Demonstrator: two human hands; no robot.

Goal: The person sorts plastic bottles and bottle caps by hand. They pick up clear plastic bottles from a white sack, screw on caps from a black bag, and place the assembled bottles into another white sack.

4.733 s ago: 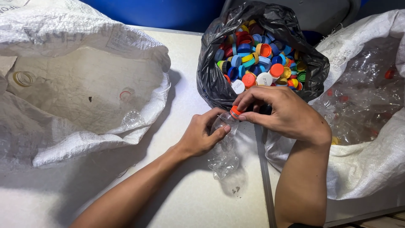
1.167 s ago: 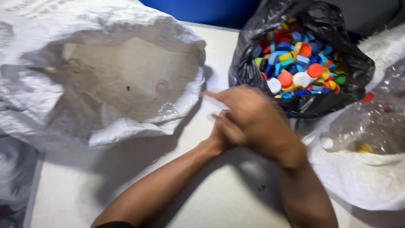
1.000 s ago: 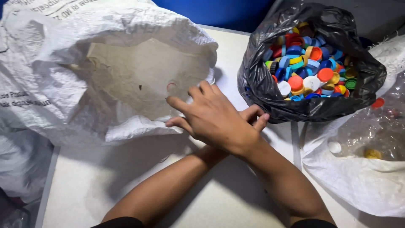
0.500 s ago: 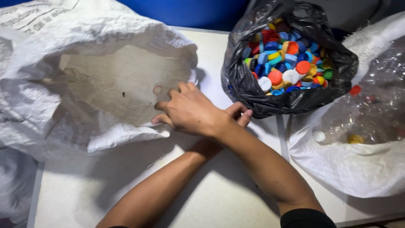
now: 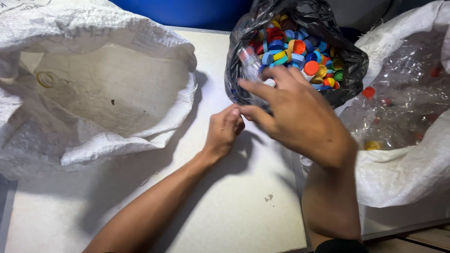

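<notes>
Two bare forearms reach up from the bottom edge across a pale, speckled table. The left hand rests near the middle of the table, its fingers curled inward into a loose closed grip; whether it pinches anything cannot be told. Just beside it and slightly above, the right hand hangs over the table's right side, seen from the back. Its fingers are spread forward and its grip is closed around a clear crumpled plastic bottle, whose neck and reddish cap stick out beyond the fingertips, over the near edge of a black bag.

Farther back, that black plastic bag stands open, filled with bottle caps in blue, orange, yellow, red and green. To the right, a white woven sack spills over the table edge, holding clear empty bottles, a few with orange or yellow caps. To the left, a second large white woven sack lies open on the table, its pale inside showing a faint ring shape near the left. A dark blue surface runs behind everything.
</notes>
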